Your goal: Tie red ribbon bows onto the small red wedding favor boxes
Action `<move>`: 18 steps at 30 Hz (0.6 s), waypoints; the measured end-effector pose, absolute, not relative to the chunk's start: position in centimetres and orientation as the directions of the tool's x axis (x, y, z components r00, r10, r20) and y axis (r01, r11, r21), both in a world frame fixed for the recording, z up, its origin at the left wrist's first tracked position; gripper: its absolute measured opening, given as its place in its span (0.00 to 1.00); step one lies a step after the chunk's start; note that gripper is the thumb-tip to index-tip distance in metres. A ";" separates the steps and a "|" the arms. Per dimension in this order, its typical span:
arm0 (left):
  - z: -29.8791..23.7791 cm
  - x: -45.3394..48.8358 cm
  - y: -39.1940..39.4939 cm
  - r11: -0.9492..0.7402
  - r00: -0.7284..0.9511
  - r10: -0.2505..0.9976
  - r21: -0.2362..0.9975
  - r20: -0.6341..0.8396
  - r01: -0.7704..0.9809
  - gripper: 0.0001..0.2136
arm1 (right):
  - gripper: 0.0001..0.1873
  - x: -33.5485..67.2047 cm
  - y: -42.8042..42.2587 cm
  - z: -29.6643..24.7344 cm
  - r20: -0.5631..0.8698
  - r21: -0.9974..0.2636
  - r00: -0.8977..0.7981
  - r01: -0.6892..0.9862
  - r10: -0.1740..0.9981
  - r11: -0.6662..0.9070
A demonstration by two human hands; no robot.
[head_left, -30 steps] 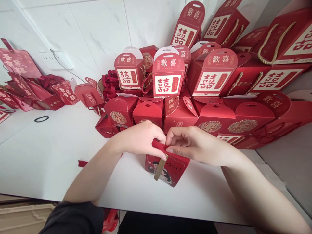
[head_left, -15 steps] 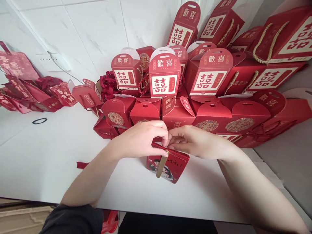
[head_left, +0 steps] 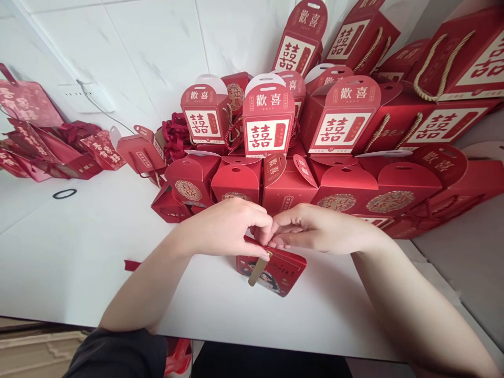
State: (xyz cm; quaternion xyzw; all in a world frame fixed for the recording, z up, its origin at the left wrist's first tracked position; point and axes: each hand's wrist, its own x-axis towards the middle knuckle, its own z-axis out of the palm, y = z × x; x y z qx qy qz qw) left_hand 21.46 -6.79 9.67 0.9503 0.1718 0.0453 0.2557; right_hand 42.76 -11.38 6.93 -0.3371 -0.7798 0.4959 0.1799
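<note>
A small red gift box (head_left: 289,272) with a cartoon couple printed on its front stands slightly tilted on the white table. A gold strap (head_left: 258,272) hangs down over that front. My left hand (head_left: 228,228) has its thumb on the strap's upper end, and its curled fingers are behind the box's top edge. My right hand (head_left: 318,228) is closed beside it, with fingertips pinched together at the top of the box. What those fingertips hold is hidden behind the knuckles.
Red gift boxes with rope handles (head_left: 268,121) are stacked along the tiled wall. Red bags (head_left: 59,149) lie at the far left, near a black ring (head_left: 64,193). A red ribbon piece (head_left: 132,265) lies left of the box. The white table's (head_left: 189,310) front edge runs before me.
Both hands have sunk slightly at the box's top, and my left fingers have shifted. The gold strap's lower end has swung a little left. The box stays in about the same place.
</note>
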 end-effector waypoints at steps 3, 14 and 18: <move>9.7 21.5 -6.7 -0.813 0.928 0.373 0.485 0.011 0.321 0.09 | 0.12 42.7 -11.2 6.9 -0.087 -0.949 -0.689 0.276 0.720 0.149; 9.9 21.3 -7.0 -0.794 0.919 0.394 0.498 -0.013 0.347 0.09 | 0.08 43.0 -10.7 6.3 -0.149 -0.984 -0.695 0.175 0.703 -0.035; 10.1 21.3 -7.1 -0.804 0.927 0.374 0.507 0.024 0.312 0.07 | 0.10 43.0 -10.5 6.1 -0.073 -0.970 -0.719 0.211 0.691 0.117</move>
